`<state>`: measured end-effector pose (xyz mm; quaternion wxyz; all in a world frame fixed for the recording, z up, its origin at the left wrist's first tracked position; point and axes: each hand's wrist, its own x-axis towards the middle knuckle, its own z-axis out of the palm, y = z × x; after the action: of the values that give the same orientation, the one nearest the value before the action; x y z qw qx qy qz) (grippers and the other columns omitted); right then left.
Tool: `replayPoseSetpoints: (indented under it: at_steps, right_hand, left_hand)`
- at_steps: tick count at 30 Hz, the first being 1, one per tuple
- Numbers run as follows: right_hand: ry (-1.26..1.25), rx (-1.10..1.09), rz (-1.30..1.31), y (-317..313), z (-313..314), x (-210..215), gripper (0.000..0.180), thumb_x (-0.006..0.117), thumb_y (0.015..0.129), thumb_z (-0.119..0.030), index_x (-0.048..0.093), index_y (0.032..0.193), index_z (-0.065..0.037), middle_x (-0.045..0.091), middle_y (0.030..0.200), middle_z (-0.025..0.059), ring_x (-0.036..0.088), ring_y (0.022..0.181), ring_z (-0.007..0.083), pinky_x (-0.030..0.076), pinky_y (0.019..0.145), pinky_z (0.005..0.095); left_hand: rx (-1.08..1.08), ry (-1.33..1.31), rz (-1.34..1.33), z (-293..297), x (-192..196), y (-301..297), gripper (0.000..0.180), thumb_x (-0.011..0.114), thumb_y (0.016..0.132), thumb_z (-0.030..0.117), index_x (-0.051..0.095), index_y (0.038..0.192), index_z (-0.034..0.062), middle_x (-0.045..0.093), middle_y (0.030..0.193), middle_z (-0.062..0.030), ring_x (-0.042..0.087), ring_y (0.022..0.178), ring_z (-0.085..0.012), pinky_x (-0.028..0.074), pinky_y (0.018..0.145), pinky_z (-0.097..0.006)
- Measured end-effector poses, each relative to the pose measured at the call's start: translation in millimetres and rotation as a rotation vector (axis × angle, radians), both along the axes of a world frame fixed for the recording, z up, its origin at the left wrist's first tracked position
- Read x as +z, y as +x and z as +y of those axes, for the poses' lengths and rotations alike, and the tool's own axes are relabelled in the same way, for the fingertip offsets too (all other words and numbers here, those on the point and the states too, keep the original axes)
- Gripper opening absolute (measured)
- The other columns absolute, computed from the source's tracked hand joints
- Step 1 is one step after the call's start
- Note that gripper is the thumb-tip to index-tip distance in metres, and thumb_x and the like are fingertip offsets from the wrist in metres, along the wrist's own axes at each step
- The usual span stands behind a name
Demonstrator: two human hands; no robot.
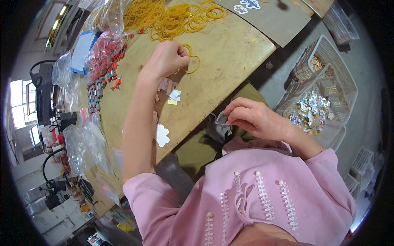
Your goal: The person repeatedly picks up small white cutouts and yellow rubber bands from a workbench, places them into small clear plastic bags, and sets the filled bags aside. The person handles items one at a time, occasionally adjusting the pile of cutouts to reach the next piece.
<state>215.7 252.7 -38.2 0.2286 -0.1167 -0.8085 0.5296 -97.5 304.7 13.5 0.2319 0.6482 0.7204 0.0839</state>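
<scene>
Nearest me, off the worktop's near edge, I see my right hand pinching 1 small clear packet, while my left hand, fisted, grips a yellow rubber band farther in, short of the band pile.

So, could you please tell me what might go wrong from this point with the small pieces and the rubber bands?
The left hand reaches over loose paper pieces for a yellow rubber band; its forearm could sweep them off the table. The white flower-shaped cutout lies near the table's edge and may slide off. The right hand pinches a small clear bag over the lap, so a slip could drop it.
</scene>
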Motion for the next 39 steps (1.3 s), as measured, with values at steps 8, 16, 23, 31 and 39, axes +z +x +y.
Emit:
replayPoseSetpoints:
  at_steps: [8,16,23,31,39]
  right_hand:
    - [0.042,-0.04,0.029,5.6,-2.2,0.7,0.01,0.073,0.092,0.001,0.067,0.1,-0.002,0.067,0.108,0.0135,0.069,0.098,0.0335,0.057,0.082,0.0401]
    - [0.204,-0.138,0.01,2.3,-8.8,5.8,0.013,0.075,0.09,0.001,0.069,0.101,-0.004,0.065,0.098,0.0118,0.067,0.091,0.0317,0.055,0.076,0.0391]
    - [0.201,-0.09,0.06,-16.2,-22.3,9.1,0.014,0.075,0.091,0.001,0.07,0.102,-0.004,0.066,0.103,0.0117,0.068,0.093,0.0308,0.057,0.077,0.0382]
    - [0.099,0.024,0.096,-40.3,-37.8,18.0,0.016,0.074,0.092,0.006,0.073,0.105,-0.003,0.069,0.115,0.0119,0.071,0.1,0.0276,0.059,0.082,0.0356]
    - [-0.046,0.071,0.177,-54.4,-47.2,23.1,0.023,0.076,0.089,0.005,0.074,0.11,-0.005,0.069,0.115,0.015,0.072,0.101,0.0321,0.06,0.084,0.0372]
  left_hand:
    - [0.082,0.162,-0.243,-21.4,-19.2,-18.9,0.015,0.074,0.086,0.015,0.069,0.086,0.001,0.069,0.073,-0.0052,0.07,0.066,-0.0156,0.054,0.063,-0.033]
    - [0.179,0.136,-0.574,-61.8,5.3,-40.5,0.016,0.074,0.094,0.009,0.068,0.107,0.0005,0.066,0.083,0.0014,0.062,0.079,-0.0067,0.049,0.069,-0.023]
    - [0.165,0.307,-0.126,-115.8,21.4,-30.1,0.026,0.078,0.089,0.008,0.075,0.115,0.0036,0.075,0.092,-0.0092,0.069,0.079,-0.0155,0.056,0.077,-0.032]
    - [0.202,0.421,-0.222,-166.3,49.5,21.5,0.016,0.075,0.091,0.002,0.077,0.108,0.0005,0.077,0.093,-0.0104,0.073,0.081,-0.0147,0.057,0.076,-0.03]
    - [0.413,0.322,-1.344,-221.6,24.1,80.3,0.019,0.071,0.101,-0.001,0.069,0.12,-0.0034,0.077,0.105,-0.0104,0.075,0.089,-0.013,0.063,0.079,-0.026]
